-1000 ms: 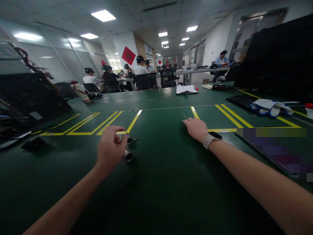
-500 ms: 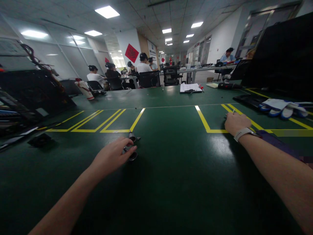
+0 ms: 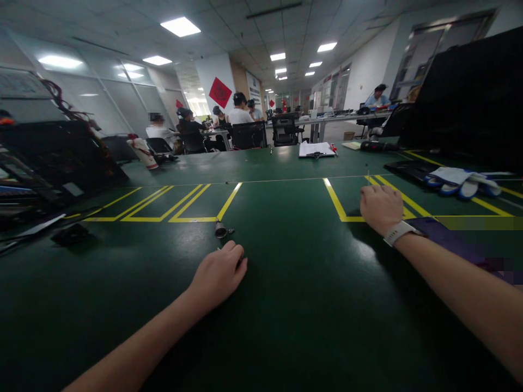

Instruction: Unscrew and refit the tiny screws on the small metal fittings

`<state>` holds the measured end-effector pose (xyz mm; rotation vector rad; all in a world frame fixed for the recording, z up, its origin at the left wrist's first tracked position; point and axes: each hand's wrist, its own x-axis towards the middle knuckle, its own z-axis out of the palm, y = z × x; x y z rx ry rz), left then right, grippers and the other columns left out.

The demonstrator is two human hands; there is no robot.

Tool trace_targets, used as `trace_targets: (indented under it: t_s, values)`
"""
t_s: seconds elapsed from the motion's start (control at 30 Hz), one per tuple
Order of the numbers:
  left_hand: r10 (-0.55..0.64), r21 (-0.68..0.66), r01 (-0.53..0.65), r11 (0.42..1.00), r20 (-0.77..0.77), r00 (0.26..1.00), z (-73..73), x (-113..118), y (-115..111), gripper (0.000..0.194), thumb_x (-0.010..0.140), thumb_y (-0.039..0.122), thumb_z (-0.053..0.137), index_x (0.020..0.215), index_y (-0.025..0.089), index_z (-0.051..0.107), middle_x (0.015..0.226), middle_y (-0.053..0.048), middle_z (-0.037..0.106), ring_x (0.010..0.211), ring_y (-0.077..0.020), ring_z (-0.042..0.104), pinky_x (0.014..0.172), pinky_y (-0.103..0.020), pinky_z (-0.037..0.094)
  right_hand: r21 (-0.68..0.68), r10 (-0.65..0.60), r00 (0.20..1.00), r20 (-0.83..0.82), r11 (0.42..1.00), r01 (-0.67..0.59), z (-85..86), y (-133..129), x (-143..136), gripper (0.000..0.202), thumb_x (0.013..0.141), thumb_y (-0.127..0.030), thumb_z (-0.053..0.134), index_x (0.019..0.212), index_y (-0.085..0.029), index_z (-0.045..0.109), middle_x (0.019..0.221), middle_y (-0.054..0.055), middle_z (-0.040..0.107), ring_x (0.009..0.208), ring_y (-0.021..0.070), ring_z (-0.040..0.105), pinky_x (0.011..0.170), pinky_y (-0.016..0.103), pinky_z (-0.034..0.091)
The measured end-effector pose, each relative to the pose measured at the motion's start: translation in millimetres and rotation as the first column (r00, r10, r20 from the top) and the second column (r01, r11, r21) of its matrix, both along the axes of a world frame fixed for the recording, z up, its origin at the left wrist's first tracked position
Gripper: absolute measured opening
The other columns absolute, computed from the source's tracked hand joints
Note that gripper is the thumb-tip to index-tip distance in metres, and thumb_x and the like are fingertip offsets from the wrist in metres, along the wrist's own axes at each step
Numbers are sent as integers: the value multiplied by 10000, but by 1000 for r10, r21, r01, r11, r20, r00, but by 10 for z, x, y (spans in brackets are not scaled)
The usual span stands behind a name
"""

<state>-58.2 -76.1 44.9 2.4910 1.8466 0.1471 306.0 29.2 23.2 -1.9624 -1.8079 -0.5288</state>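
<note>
My left hand (image 3: pixel 220 272) is closed, palm down, low over the green table. Its fingers wrap round a metal cup-shaped part, now almost wholly hidden by them. Just beyond the knuckles stands another metal cup-shaped part (image 3: pixel 220 229), its dark round mouth facing me. Beside that lies a tiny metal piece (image 3: pixel 231 231), too small to name. Over on the right, my right hand (image 3: pixel 382 208) is closed on a thin metal rod (image 3: pixel 368 177), whose upper end sticks up above the fist. The rod's lower end is out of sight.
Yellow tape (image 3: pixel 192 220) marks boxes on the green table (image 3: pixel 281 305). White-blue gloves (image 3: pixel 461 179) and a dark purple item (image 3: pixel 445 237) lie right. Farther back is a clipboard (image 3: pixel 316 149). Black equipment (image 3: pixel 53 158) stands left, a large black panel (image 3: pixel 469 103) right. People sit beyond.
My left hand has moved right and nearer me, taking the nearer cup-shaped part with it and closing. My right hand has shifted slightly left, and its rod now stands more upright.
</note>
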Motion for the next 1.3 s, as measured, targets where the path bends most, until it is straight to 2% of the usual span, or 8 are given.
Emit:
trace_targets:
  t_s: [0.2,0.4,0.53,0.63,0.73,0.93,1.1,1.3]
  values:
    - [-186,59,183,981,48,981,-77,539,-163,215,871,253,379,804,168,565,821,-34,552,661,-137,508,576,-270,398,6,246,949,-197,968,-250,87,-190,-364,259,846,-197,417,995,-158,624,1010,137,657,930,301,579,806,455,408]
    - [-356,71,351,934,66,932,-133,1104,-135,148,844,214,438,830,169,578,833,-32,542,691,-138,524,569,-256,420,24,435,773,-462,877,-479,105,-491,-863,187,819,-163,461,908,-172,624,934,91,677,880,238,618,792,382,461]
    - [-381,105,370,923,122,916,-151,1176,-88,137,837,228,453,815,162,571,845,-40,541,694,-148,521,576,-276,433,49,429,616,-661,844,-535,78,-651,-967,172,763,-141,528,921,-168,590,907,79,670,839,211,629,760,363,488]
    - [-308,118,284,951,349,885,-99,1098,0,166,852,280,447,804,168,560,857,-33,540,702,-137,518,613,-281,451,82,397,475,-786,827,-556,117,-791,-925,192,758,-186,563,948,-154,566,885,77,668,798,189,635,747,349,502]
    - [-142,75,123,990,649,747,-43,982,134,157,826,316,502,857,176,566,859,-30,569,773,-151,535,694,-305,476,124,368,331,-869,809,-574,187,-966,-863,190,849,-324,481,867,-164,582,812,62,670,758,173,637,703,326,513]
    - [221,-250,116,961,951,217,-125,754,264,326,792,134,472,1112,170,526,1106,-93,573,807,-143,609,716,-307,537,138,78,-124,-989,789,-599,163,-1211,-878,386,823,-466,543,562,-182,542,477,-46,472,427,82,426,427,207,338]
    - [219,-258,195,946,955,198,-239,709,257,353,789,84,487,1126,176,535,1164,-82,579,1000,-173,607,889,-347,521,80,-13,-137,-990,755,-651,82,-1208,-971,404,818,-477,556,542,-181,544,493,-47,441,431,75,379,401,197,267]
    - [266,-297,318,901,954,139,-363,697,310,396,735,48,543,1108,178,570,1143,-64,614,1050,-181,593,972,-360,472,-13,-18,0,-1000,736,-677,7,-1156,-975,417,825,-482,543,533,-185,540,465,-48,429,415,78,377,397,205,261]
